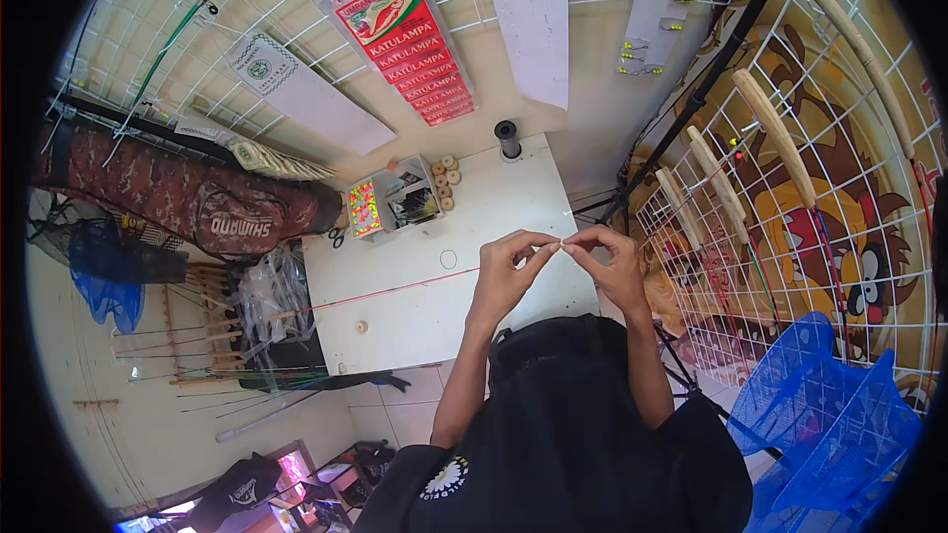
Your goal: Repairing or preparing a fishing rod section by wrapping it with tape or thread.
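Over the right part of the white table (pixel 395 331), my left hand (pixel 509 274) and my right hand (pixel 614 268) meet at their fingertips, both pinched. A tiny pale bit shows between the fingers; its kind is too small to make out. From the left, a thin red fishing rod (pixel 395 291) runs across the tabletop up to my left hand. Where it goes behind the fingers is hidden. A thin dark ring (pixel 448 260) lies left of my left hand, and a small round tan piece (pixel 361 327) sits nearer the table's left front.
At the table's back stand a compartment box (pixel 425 176) with colourful small pieces, several tan discs (pixel 446 203) and a black cylinder (pixel 508 141). Scissors (pixel 337 235) lie at the left edge. On the right are a white wire rack (pixel 780 266) with rods and blue nets (pixel 820 415).
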The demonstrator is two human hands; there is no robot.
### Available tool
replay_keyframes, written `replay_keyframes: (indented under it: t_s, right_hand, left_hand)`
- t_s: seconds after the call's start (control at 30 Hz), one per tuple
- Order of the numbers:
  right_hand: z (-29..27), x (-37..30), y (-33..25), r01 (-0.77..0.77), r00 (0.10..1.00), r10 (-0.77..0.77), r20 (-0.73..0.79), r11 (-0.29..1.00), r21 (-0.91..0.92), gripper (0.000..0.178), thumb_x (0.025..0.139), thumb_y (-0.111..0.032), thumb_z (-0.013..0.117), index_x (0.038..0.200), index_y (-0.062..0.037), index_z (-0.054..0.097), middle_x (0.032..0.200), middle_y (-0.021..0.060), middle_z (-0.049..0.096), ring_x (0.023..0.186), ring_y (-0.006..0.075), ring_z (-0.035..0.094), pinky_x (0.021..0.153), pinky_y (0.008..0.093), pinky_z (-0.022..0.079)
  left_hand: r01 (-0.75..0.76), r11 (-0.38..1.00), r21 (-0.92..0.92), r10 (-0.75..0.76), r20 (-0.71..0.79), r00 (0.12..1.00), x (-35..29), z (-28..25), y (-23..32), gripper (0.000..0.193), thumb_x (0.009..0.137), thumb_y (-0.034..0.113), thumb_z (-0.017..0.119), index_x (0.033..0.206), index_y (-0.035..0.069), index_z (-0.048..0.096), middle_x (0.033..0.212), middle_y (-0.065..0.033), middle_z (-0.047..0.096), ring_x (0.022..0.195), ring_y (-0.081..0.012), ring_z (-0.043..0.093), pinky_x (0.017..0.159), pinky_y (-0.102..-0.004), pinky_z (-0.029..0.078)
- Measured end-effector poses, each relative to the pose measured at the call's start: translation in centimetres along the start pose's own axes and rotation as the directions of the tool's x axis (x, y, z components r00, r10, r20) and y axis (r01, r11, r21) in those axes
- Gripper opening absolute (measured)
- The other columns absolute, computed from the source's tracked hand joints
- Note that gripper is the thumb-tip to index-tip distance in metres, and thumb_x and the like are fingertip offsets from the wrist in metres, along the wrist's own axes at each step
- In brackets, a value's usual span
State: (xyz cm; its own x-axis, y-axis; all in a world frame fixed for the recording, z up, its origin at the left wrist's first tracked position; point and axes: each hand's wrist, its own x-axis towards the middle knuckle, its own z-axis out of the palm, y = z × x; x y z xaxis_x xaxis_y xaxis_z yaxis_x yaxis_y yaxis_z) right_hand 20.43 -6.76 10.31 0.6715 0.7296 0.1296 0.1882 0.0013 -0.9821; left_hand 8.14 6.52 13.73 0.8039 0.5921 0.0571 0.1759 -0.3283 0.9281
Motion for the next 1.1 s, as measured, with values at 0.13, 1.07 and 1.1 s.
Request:
replay_keyframes:
  t_s: [0.13,1.07,1.1]
  right_hand:
    - [0.0,0.1,0.2,0.029,1.0,-0.029,0.013,0.999,-0.02,0.011,0.082,-0.009,0.073,0.09,-0.0006,0.071,0.079,0.0054,0.07,0.072,0.0104,0.061,0.069,0.0259,0.048]
    - [0.3,-0.4,0.3,-0.205,0.972,0.136,0.19,0.886,0.416,0.024,0.086,-0.003,0.072,0.109,0.0027,0.067,0.095,0.0061,0.068,0.088,0.0111,0.063,0.083,0.0271,0.049]
    - [0.4,-0.4,0.3,-0.208,0.973,0.142,0.183,0.883,0.42,0.025,0.086,-0.004,0.073,0.109,0.0028,0.067,0.094,0.0057,0.067,0.087,0.0109,0.063,0.082,0.027,0.049]
  left_hand:
    - [0.029,1.0,0.011,-0.029,-0.004,1.0,0.1,-0.2,0.2,0.01,0.086,0.012,0.072,0.09,0.004,0.075,0.075,-0.0036,0.069,0.058,-0.0069,0.046,0.055,-0.0251,0.038]
    - [0.037,0.972,-0.231,-0.055,-0.071,0.996,0.2,-0.1,-1.8,0.016,0.093,0.015,0.066,0.104,0.004,0.069,0.086,-0.0038,0.071,0.069,-0.0066,0.057,0.062,-0.0249,0.042]
    - [0.018,0.974,-0.225,-0.041,-0.098,0.994,0.2,-0.1,-1.6,0.018,0.093,0.015,0.066,0.106,0.004,0.069,0.09,-0.0047,0.072,0.074,-0.0088,0.061,0.066,-0.0263,0.045]
